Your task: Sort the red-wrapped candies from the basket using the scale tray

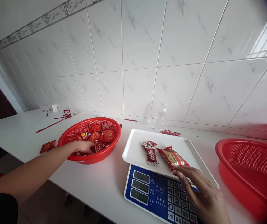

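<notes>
My left hand [85, 147] reaches into a red plastic basket [93, 159] of small red-wrapped snacks [96, 136]; its fingers are hidden among the packets. My right hand [202, 188] is at the front of the white tray [135, 137] of a blue digital scale [158, 194]. Its thumb and forefinger come together at the near corner of a red and gold snack packet [176, 158], which lies flat on the tray. To the left of that packet, two smaller red wrapped snacks [151, 155] lie one partly over the other.
A second red basket [247, 174] stands right of the scale. Behind the tray are a clear plastic bottle [161, 117] and a red patterned wrapper [170, 133]. A red packet [47, 146] lies left of the filled basket. Dark red strips [54, 123] are farther back, before the tiled wall [138, 90].
</notes>
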Tool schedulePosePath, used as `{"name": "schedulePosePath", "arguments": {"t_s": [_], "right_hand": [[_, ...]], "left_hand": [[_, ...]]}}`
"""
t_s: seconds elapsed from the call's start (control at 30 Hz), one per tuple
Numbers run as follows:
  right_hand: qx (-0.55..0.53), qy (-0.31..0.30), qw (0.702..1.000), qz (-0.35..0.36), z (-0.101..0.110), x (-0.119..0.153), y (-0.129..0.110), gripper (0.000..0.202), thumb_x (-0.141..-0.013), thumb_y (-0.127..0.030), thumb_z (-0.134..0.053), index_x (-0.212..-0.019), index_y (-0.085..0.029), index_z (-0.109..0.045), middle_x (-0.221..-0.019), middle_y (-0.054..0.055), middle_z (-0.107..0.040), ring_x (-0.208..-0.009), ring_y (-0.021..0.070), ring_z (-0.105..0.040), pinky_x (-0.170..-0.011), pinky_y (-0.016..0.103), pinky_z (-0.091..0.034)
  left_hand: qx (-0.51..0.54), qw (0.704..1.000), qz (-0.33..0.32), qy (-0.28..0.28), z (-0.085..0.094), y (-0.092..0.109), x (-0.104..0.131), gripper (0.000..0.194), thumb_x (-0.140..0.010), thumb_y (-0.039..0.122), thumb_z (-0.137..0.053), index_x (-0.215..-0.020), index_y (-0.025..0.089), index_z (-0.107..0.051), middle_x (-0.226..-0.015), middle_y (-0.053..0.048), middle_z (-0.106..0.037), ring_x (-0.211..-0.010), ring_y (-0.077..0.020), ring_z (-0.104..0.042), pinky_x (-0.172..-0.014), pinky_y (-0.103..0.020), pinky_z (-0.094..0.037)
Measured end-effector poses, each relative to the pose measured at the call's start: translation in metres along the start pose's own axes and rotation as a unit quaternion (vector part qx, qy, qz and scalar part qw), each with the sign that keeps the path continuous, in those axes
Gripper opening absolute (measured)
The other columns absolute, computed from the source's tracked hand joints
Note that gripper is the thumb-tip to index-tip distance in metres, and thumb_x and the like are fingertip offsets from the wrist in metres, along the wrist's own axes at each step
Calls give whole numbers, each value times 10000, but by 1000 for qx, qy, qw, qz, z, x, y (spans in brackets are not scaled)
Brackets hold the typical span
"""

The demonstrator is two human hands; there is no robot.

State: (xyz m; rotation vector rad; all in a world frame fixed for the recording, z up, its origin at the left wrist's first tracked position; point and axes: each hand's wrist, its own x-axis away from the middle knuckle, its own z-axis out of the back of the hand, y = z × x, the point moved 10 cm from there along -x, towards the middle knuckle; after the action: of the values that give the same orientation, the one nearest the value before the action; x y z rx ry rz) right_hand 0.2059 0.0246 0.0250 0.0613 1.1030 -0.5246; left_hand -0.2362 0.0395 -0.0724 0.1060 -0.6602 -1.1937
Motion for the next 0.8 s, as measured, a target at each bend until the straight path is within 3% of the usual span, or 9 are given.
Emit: {"name": "schedulePosePath", "arguments": {"t_s": [0.1,0.23,0.4,0.53,0.7,0.8], "right_hand": [[-1,-2,1000,4,0,0,-1,137,-957,-256,-520,-907,-234,-645,-812,14,-727,-728,150,-708,-657,228,-563],[-4,-6,1000,3,0,0,-2,141,-960,-260,-517,-915,-232,-648,-813,15,-724,-735,144,-708,-660,216,-563],[-15,5,1000,-5,2,-2,-2,138,-943,-255,-533,-892,-235,-660,-792,14,-727,-713,153,-708,-634,225,-567],[-19,3,1000,-18,1,-2,0,130,-936,-233,-539,-910,-229,-666,-796,32,-732,-717,174,-710,-621,254,-574],[-20,1,999,-36,1,-1,4,144,-944,-229,-526,-892,-227,-660,-785,43,-735,-723,188,-706,-626,288,-575],[-23,4,999,-35,2,-2,4,144,-944,-208,-523,-897,-224,-659,-780,38,-734,-712,182,-700,-629,289,-571]], "left_hand": [[34,999,0,5,13,8,5,310,-512,423,-779,-694,198,-665,-633,-22,-637,-552,-191,-549,-487,-266,-396],[106,993,-30,39,46,29,13,412,-567,502,-784,-837,209,-680,-786,-18,-660,-667,-173,-571,-553,-242,-411],[206,974,-71,56,64,76,19,475,-647,570,-751,-973,235,-670,-1055,-41,-685,-903,-203,-631,-670,-248,-470],[268,954,-129,33,47,138,17,386,-760,474,-703,-1067,243,-660,-1162,-47,-676,-1030,-207,-625,-772,-271,-496],[303,931,-201,-38,3,220,11,244,-877,355,-594,-1033,174,-644,-997,-88,-708,-841,-193,-669,-737,-335,-528],[292,925,-235,-67,-23,258,8,220,-907,328,-548,-1037,172,-633,-984,-93,-698,-781,-173,-659,-699,-330,-531]]}}
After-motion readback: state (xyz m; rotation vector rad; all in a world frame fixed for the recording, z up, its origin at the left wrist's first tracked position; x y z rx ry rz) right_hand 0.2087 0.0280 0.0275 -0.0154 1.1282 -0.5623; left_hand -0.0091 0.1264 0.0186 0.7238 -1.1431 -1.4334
